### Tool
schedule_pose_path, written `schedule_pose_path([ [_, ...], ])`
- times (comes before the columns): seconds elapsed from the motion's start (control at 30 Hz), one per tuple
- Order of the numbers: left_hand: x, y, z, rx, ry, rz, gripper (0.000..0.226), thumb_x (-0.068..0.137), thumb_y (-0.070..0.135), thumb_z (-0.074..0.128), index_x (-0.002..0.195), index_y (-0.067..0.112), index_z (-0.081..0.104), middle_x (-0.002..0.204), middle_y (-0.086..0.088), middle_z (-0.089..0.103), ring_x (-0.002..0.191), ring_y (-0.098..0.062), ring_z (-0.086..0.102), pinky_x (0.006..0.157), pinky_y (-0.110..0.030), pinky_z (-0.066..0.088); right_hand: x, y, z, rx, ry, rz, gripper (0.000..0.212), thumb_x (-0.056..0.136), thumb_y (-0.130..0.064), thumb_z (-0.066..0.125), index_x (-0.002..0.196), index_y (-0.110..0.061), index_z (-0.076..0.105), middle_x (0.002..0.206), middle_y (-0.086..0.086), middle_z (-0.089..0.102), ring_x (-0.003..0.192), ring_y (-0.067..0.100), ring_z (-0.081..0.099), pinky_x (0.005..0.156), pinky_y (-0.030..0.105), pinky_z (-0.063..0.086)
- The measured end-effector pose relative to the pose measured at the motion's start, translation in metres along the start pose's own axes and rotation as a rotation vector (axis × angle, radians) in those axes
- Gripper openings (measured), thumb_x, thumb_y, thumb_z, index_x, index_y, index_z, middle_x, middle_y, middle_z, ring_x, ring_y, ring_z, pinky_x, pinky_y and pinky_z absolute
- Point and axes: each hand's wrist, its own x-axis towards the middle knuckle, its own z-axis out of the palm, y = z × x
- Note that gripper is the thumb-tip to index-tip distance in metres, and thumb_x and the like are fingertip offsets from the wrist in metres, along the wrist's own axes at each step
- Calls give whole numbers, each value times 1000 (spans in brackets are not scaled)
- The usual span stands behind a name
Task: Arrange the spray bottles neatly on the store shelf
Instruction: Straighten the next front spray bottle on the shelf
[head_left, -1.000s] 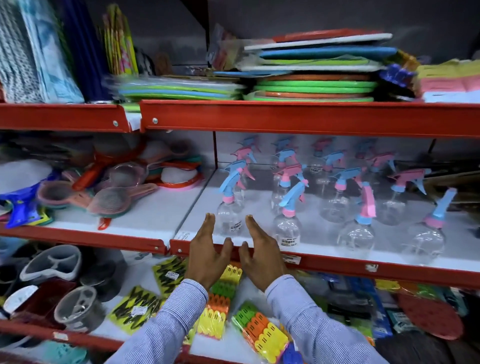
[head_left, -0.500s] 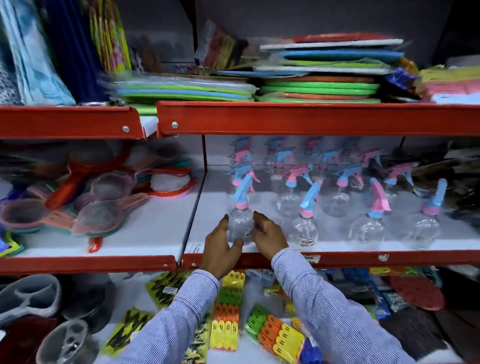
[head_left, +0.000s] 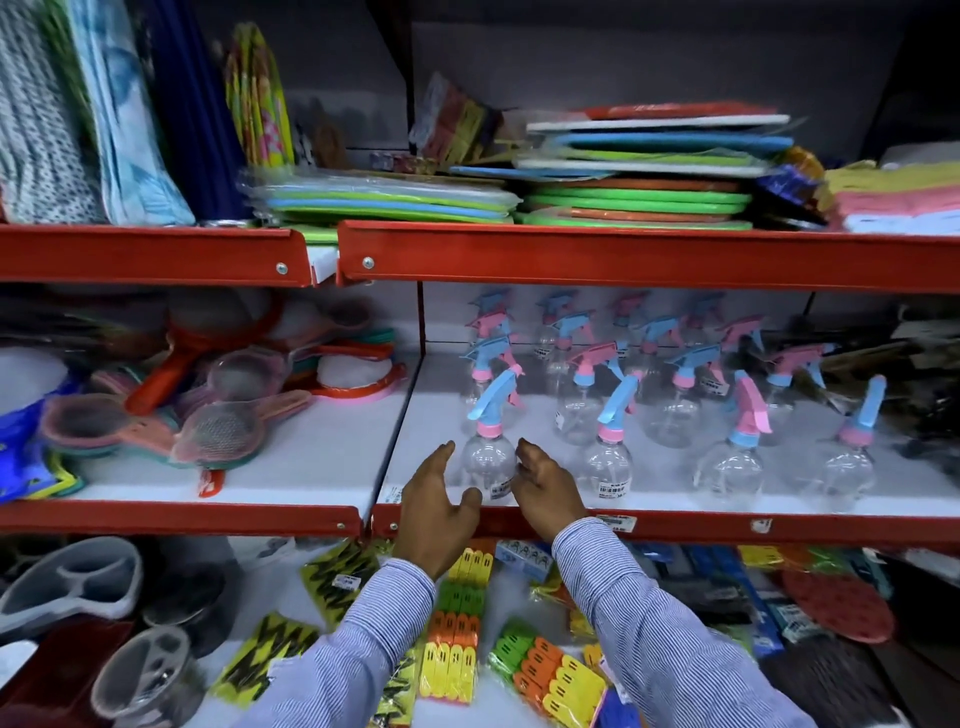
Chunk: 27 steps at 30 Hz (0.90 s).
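Several clear round spray bottles with pink and blue trigger heads stand in rows on the white middle shelf (head_left: 675, 499). The front-left spray bottle (head_left: 487, 460) has a blue trigger and pink collar and stands upright near the shelf's front edge. My left hand (head_left: 436, 512) is spread just left of it, with a small gap at the fingertips and the thumb in front of its base. My right hand (head_left: 545, 488) has its fingers curled against the bottle's right side. The neighbouring bottle (head_left: 607, 460) stands close to the right, and two more front bottles (head_left: 730, 467) (head_left: 849, 467) follow it.
The red shelf lip (head_left: 675, 525) runs just under my wrists. Mesh strainers (head_left: 218, 431) are piled on the left shelf section. Coloured mats (head_left: 639, 197) are stacked on the upper shelf, and packs of clothes pegs (head_left: 457, 623) and dishes (head_left: 72, 587) lie on the lower shelf.
My hands rose from the shelf lip to either side of the front-left bottle. Since half a second ago the left hand has spread and eased slightly off it. The camera moved closer.
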Motion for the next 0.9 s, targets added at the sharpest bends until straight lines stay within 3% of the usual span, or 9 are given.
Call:
schedule_pose_path([
  [0.13, -8, 6, 3, -36, 39, 9, 50, 80, 20, 62, 129, 16, 53, 130, -8, 59, 108, -21, 60, 95, -42, 52, 3, -3, -1, -9, -29, 4, 54, 85, -4, 48, 138, -13, 39, 137, 10, 53, 124, 23, 51, 101, 24, 38],
  [0.33, -3, 10, 4, -53, 9, -44, 53, 83, 20, 60, 134, 14, 51, 130, -9, 63, 115, -21, 61, 100, -36, 50, -3, 3, -2, 52, 16, -16, 40, 87, 2, 49, 127, -3, 52, 125, 11, 61, 107, 11, 55, 79, 2, 37],
  [0.47, 2, 6, 4, -90, -15, -80, 54, 83, 20, 59, 136, 18, 49, 129, -9, 64, 118, -20, 60, 103, -38, 48, -6, 6, -1, 95, 49, -11, 39, 88, -3, 52, 127, -4, 53, 129, 12, 60, 107, 7, 54, 84, 4, 35],
  [0.57, 4, 5, 5, -78, -13, -70, 51, 84, 17, 58, 135, 17, 50, 127, -9, 65, 117, -21, 61, 102, -34, 48, -5, 8, 0, 92, 58, -19, 39, 88, -4, 53, 127, -3, 52, 129, 12, 60, 108, 6, 54, 78, -5, 34],
  [0.73, 7, 3, 6, -72, -12, -49, 50, 85, 14, 58, 134, 17, 50, 126, -7, 66, 116, -20, 61, 100, -30, 47, -6, 9, 0, 96, 59, -27, 39, 88, -4, 53, 127, -3, 53, 129, 11, 60, 112, 11, 58, 90, 10, 38],
  [0.9, 8, 0, 8, -79, -20, -49, 50, 86, 15, 58, 135, 17, 50, 128, -7, 65, 118, -20, 60, 97, -25, 45, -5, 11, 1, 105, 55, -36, 39, 87, -4, 54, 127, -4, 53, 128, 12, 61, 114, 14, 59, 93, 13, 40],
])
